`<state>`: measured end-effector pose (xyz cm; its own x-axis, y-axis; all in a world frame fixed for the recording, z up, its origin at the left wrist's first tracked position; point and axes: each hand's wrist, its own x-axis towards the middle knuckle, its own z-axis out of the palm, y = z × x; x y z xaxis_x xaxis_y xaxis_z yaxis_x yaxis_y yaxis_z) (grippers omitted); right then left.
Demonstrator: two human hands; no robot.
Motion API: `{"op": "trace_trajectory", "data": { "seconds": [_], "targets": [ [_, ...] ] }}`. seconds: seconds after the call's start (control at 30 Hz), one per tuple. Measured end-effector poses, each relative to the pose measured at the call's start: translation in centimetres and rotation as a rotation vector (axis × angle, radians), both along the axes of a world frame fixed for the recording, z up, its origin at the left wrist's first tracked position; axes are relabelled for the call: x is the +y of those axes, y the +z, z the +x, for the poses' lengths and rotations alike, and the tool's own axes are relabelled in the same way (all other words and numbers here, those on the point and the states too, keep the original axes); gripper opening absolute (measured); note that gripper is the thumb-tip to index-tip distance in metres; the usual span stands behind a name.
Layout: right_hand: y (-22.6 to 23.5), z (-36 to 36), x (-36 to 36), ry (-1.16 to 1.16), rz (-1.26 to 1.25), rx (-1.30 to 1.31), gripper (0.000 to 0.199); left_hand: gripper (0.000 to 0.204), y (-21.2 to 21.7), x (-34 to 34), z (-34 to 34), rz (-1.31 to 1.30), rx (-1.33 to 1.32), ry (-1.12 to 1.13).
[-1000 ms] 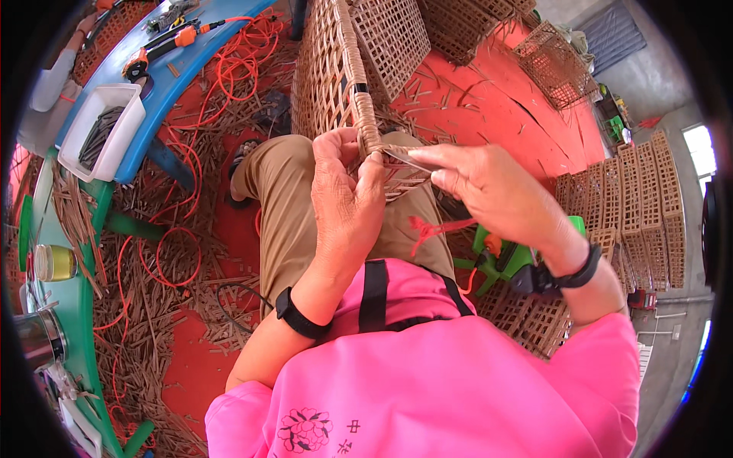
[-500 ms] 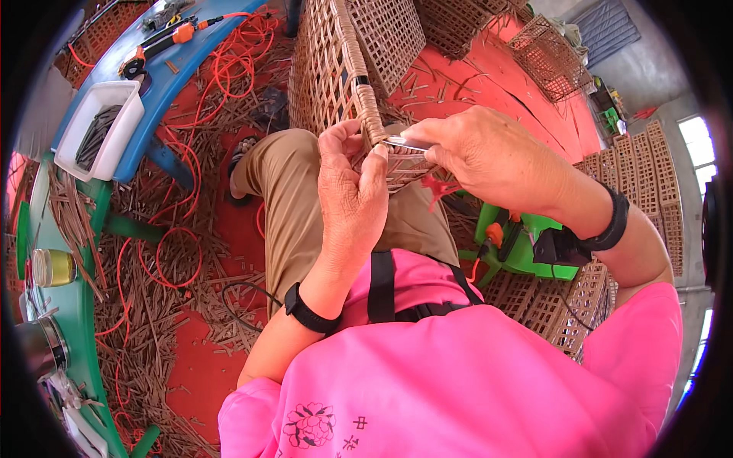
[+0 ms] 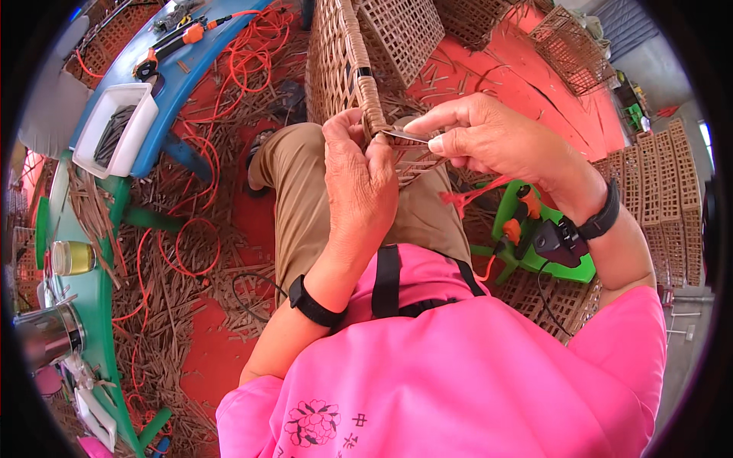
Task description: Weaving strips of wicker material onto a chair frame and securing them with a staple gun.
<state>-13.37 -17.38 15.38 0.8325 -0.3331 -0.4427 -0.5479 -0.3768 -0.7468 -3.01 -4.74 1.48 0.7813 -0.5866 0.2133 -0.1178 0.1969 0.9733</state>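
A woven basket (image 3: 336,65) with open lattice sides and a thick wrapped rim stands between my knees. My left hand (image 3: 359,179) grips its near rim corner, thumb and fingers pinched around the weave. In my right hand (image 3: 508,145) is a slim pointed metal tool (image 3: 408,137), held between thumb and fingers. The tip of this tool meets the rim corner beside my left thumb. A red cloth strip (image 3: 473,195) hangs below my right hand. Whether the tip goes inside the weave is hidden.
A blue stool (image 3: 156,137) at left bears a white tray (image 3: 145,145) of dark strips and an orange-black power tool (image 3: 187,34). A green table (image 3: 107,328) holds a jar (image 3: 72,258). Orange hose (image 3: 252,57) and scraps litter the floor. A green stool (image 3: 553,263) stands right.
The view has shifted slightly, so the scene sits further right. My right hand's fingers have loosened and extended along the metal tool. My left hand keeps its hold on the rim.
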Motion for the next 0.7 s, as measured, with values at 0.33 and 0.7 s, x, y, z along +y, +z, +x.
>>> {"op": "trace_trajectory", "data": {
  "seconds": [0.33, 0.7],
  "targets": [
    [-2.2, -1.8, 1.3, -0.059, -0.111, -0.156, 0.029, 0.025, 1.5, -0.7, 0.0, 0.069, 0.09, -0.005],
    [-2.9, -3.7, 3.0, 0.017, -0.576, -0.275, 0.028, 0.026, 1.7, -1.0, -0.6, 0.101, 0.068, 0.031]
  ]
}}
